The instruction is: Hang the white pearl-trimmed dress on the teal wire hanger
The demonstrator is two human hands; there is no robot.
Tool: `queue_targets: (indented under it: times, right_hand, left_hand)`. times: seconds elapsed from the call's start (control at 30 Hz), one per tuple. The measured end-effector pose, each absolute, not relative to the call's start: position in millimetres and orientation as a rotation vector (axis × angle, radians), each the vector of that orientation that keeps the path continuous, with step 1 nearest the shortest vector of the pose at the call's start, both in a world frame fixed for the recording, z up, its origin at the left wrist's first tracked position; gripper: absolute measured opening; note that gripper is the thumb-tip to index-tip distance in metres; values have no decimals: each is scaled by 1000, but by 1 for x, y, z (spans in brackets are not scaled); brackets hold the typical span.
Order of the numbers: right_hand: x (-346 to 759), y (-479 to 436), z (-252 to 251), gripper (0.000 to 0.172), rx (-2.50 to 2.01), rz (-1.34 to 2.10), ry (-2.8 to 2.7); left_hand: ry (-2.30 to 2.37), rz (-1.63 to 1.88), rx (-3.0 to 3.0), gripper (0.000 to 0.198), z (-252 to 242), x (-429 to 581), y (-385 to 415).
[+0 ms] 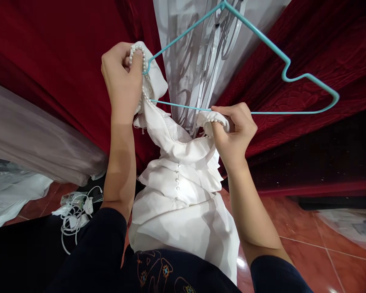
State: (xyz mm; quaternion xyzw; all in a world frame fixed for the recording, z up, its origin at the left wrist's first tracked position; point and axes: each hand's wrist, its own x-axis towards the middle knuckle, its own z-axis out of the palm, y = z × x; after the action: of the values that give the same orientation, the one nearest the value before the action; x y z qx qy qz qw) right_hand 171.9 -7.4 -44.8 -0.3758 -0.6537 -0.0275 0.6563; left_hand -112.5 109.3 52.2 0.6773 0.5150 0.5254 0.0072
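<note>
A white dress [183,211] with pearl trim along its neckline and small buttons down the front hangs before me. My left hand [122,75] is closed on one shoulder of the dress, pinching the pearl edge beside the left end of a light blue hanger [256,30]. That hanger end sits inside the shoulder opening. Lower and to the right, my right hand [236,132] grips the other shoulder, close against the hanger's bottom bar. The right end of the hanger sticks out bare past that hand. The hanger's hook is cut off at the top of the view.
Dark red garments [79,53] hang on the left, with more dark red velvet [323,73] on the right. White clothes [195,49] hang behind the hanger. White cables [75,219] lie in a heap at lower left. The floor [308,252] is red tile.
</note>
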Motion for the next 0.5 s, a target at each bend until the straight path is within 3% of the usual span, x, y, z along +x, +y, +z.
queue_targets:
  times: [0.1, 0.2, 0.3, 0.33, 0.4, 0.5]
  right_hand:
    - [176, -5, -47, 18, -849, -72, -1490]
    - [179, -2, -52, 16, -882, -92, -1493]
    - [179, 1, -57, 18, -895, -104, -1504]
    - [179, 2, -58, 19, -894, -108, -1510]
    - [177, 2, -58, 20, -895, -115, -1508]
    - [174, -6, -52, 23, -895, -110, -1493]
  left_hand:
    - [1424, 1636, 2263, 49, 29, -118, 129]
    - [1155, 1980, 2509, 28, 9, -104, 121]
    - [942, 2453, 2636, 67, 7, -70, 83]
    - [922, 2321, 2707, 63, 8, -57, 67]
    - [946, 1729, 2657, 36, 7, -32, 38]
    - [1042, 1243, 2698, 41, -5, -6, 14]
